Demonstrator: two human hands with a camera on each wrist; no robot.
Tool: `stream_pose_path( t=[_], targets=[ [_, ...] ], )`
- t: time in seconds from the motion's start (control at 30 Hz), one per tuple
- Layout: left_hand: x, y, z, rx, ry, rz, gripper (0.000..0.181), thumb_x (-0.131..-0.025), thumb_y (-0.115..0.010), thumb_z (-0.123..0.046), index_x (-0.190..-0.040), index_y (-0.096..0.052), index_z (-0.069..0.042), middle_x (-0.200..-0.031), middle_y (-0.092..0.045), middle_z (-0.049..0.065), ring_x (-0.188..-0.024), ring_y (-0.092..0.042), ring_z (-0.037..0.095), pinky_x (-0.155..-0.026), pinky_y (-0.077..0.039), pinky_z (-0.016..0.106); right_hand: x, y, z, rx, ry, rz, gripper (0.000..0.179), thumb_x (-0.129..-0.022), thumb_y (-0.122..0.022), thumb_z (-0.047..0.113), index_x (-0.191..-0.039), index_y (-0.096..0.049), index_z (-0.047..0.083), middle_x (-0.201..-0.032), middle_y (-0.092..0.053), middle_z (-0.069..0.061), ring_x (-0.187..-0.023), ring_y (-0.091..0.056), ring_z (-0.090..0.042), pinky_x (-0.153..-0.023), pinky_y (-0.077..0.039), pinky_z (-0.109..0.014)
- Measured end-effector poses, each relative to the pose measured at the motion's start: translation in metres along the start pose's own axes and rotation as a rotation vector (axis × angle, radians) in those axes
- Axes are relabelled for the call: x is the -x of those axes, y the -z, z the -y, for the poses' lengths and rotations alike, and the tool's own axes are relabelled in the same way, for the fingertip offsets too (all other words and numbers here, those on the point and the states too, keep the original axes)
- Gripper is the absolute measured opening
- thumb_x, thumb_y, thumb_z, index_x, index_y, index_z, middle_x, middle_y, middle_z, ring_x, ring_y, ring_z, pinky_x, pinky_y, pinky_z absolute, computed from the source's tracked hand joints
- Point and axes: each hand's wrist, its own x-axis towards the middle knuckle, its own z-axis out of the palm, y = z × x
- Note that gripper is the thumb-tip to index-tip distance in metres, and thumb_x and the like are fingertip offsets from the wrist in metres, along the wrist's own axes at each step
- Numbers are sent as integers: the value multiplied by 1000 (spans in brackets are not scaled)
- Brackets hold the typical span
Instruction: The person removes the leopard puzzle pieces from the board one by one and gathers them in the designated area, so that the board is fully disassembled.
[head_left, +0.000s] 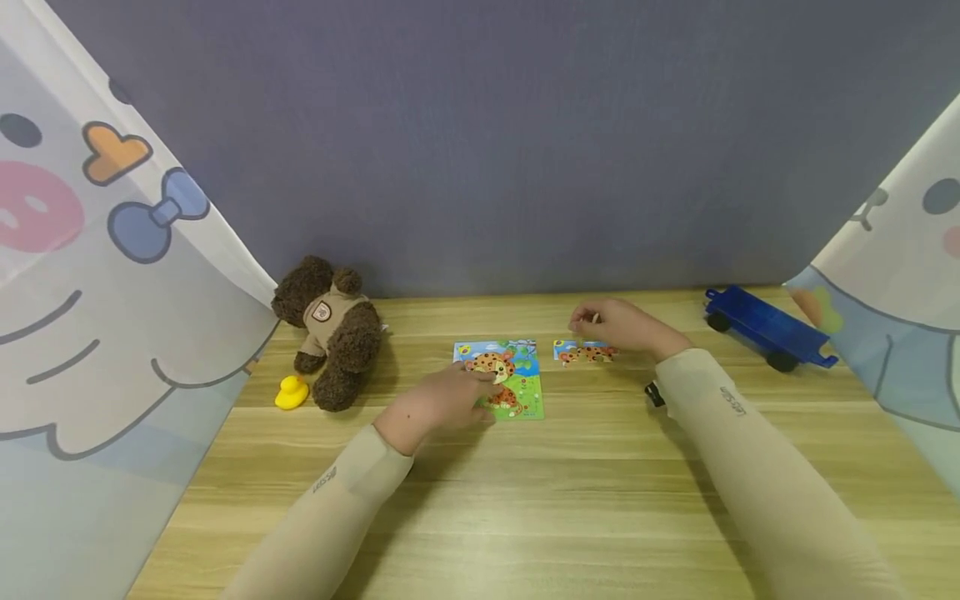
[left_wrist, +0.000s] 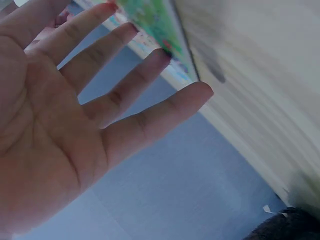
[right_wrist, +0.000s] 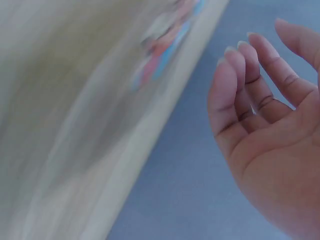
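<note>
A picture puzzle [head_left: 531,396] with a spotted leopard cub on green grass lies flat on the table. My left hand [head_left: 446,398] reaches over its lower left part with fingers spread; in the left wrist view the fingertips meet or overlap the puzzle edge [left_wrist: 160,30]. Right of the puzzle lies a separate puzzle strip [head_left: 573,353] showing a leopard's head on blue. Above its right end hovers my right hand [head_left: 618,325], fingers loosely bent. Nothing shows between the fingers of the right hand [right_wrist: 270,120] in the right wrist view, where the strip [right_wrist: 162,47] is blurred.
A brown teddy bear [head_left: 337,333] lies at the back left, with a yellow rubber duck [head_left: 292,392] before it. At the back right stands a blue toy wagon [head_left: 768,327]. A grey partition [head_left: 525,150] borders the table's [head_left: 525,500] far edge; printed curtains hang on both sides.
</note>
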Motion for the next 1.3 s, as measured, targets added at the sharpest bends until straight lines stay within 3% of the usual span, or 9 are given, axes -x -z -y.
stream_pose_path(
  t=[0.13,0.3,0.6,0.83,0.9,1.0,1.13,1.3],
  targets=[
    [-5,6,-3,-4,18,-1,49,-107,-65,-42,-151,-64,-20,-164,-55,5,-156,-48,32,-132,-37,52,-10,-6,22,-48,5,33,31,-110,-59,30,-129,-72,8,-115,-73,-8,-89,-61,-18,-79,-52,-35],
    [-11,11,-9,-41,18,-18,47,-107,-65,-45,-147,-65,-20,-158,-59,2,-151,-50,36,-130,-40,52,-22,-16,42,-111,8,62,37,-107,-66,28,-138,-65,7,-121,-68,-10,-99,-65,-22,-83,-55,-36],
    [-11,7,-13,55,56,30,71,-104,-68,-50,-166,-42,-28,-181,-22,2,-168,-20,39,-127,-40,61,-41,-36,49,-216,9,156,56,-101,-74,16,-151,-54,2,-143,-57,-24,-122,-68,-35,-93,-63,-44],
    [-11,3,-14,66,59,49,77,-102,-67,-56,-167,-39,-26,-182,-20,5,-168,-15,44,-127,-39,64,-46,-50,51,-195,-33,209,48,-100,-77,14,-143,-57,5,-144,-55,-19,-114,-64,-31,-59,-55,-32],
    [-11,2,-14,72,62,50,78,-102,-68,-55,-167,-40,-25,-181,-22,7,-167,-15,46,-127,-39,65,-47,-53,50,-163,-28,212,44,-99,-78,15,-138,-60,7,-143,-55,-18,-116,-62,-32,-63,-57,-33],
    [-11,1,-15,69,73,47,78,-101,-69,-55,-167,-40,-24,-180,-25,9,-167,-16,47,-127,-39,65,-48,-56,51,-126,-12,209,43,-97,-80,15,-135,-62,8,-140,-56,-16,-127,-59,-34,-87,-61,-37],
    [-11,0,-15,40,83,44,78,-101,-68,-56,-167,-40,-23,-179,-27,8,-166,-20,47,-126,-41,64,-50,-58,51,-101,-1,214,45,-95,-82,13,-134,-62,7,-137,-57,-15,-127,-59,-34,-111,-54,-46],
    [-9,-1,-16,25,81,26,77,-101,-68,-55,-166,-42,-22,-178,-29,8,-164,-24,47,-126,-41,62,-51,-60,53,-45,18,210,46,-93,-83,14,-134,-63,6,-133,-58,-14,-121,-58,-30,-109,-53,-47]
  ],
)
